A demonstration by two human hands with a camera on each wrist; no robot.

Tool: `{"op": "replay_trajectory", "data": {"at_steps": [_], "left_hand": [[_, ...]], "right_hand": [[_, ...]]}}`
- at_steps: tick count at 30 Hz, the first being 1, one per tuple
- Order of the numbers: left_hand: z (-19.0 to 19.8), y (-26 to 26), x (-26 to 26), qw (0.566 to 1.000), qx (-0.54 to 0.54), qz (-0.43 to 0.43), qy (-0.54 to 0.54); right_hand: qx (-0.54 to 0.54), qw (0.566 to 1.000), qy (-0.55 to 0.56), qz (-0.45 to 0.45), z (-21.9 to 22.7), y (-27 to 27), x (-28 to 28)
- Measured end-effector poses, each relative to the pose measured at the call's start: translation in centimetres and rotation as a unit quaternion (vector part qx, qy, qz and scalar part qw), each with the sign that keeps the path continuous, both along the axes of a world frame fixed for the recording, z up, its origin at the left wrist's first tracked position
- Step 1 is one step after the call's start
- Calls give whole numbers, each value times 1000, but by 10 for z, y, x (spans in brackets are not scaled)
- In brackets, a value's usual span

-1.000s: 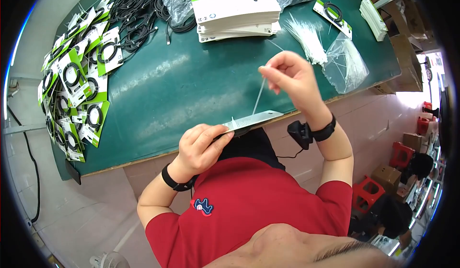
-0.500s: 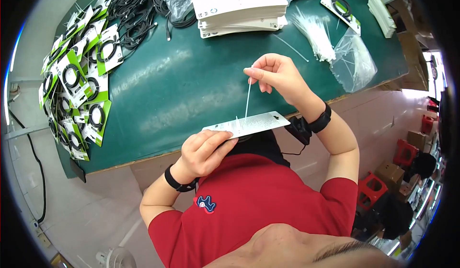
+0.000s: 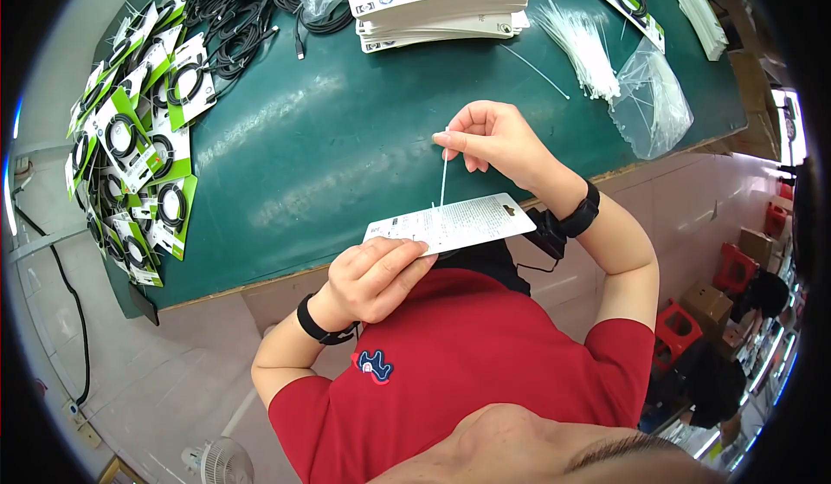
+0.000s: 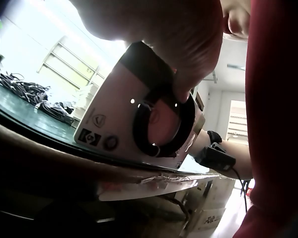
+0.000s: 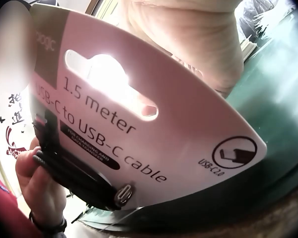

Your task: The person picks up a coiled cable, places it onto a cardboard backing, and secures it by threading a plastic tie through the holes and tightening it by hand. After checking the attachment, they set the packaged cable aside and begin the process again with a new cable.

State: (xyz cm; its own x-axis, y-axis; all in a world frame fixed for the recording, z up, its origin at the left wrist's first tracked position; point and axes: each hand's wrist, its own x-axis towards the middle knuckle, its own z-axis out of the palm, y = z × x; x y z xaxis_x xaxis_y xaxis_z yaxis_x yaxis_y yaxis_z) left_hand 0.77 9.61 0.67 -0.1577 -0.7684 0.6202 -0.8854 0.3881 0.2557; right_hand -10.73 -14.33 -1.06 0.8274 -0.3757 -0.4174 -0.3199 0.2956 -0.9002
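My left hand (image 3: 372,280) grips a white printed card (image 3: 472,224) by its left end, near the table's front edge. On the card's other face sits a coiled black USB-C cable (image 4: 188,119), with the left thumb against the coil in the left wrist view. A thin white cable tie (image 3: 444,177) rises from the card's back, and my right hand (image 3: 493,142) pinches its upper end between thumb and forefinger. A second short white end stands up beside it. The right wrist view shows the card's hang slot and the words "USB-C cable".
Finished-looking carded cables (image 3: 130,155) pile up at the left, beside loose black cables (image 3: 238,16). A stack of cards (image 3: 441,8) stands at the back. To the right lie a bundle of white cable ties (image 3: 584,51), a clear plastic bag (image 3: 653,107) and one carded cable (image 3: 630,3).
The card has tilted so more of its printed back faces the head camera. My right hand, still pinching the tie, has shifted left over the card. The left hand keeps its grip.
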Motion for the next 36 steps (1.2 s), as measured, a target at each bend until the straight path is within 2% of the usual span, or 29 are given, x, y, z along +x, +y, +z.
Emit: {"op": "replay_trajectory", "data": {"at_steps": [14, 18, 21, 26, 29, 32, 34, 36], "left_hand": [[0, -1, 1, 1000, 5, -6, 5], [2, -1, 0, 1000, 9, 1, 6], [6, -2, -1, 1000, 17, 10, 10], [17, -9, 5, 999, 42, -8, -16], [20, -17, 13, 998, 43, -40, -25], [18, -22, 18, 994, 39, -96, -27], [16, -22, 18, 994, 33, -96, -30], [14, -22, 19, 995, 26, -92, -32]], "right_hand": [[-1, 1000, -7, -2, 0, 1, -3], [3, 1000, 15, 23, 2, 3, -3], [68, 993, 38, 89, 3, 6, -2], [107, 984, 34, 141, 7, 11, -2], [145, 960, 16, 239, 15, 13, -4], [130, 954, 1, 269, 10, 14, -5], [121, 951, -6, 284, 11, 15, -5], [30, 969, -13, 244, 21, 16, -6]]}}
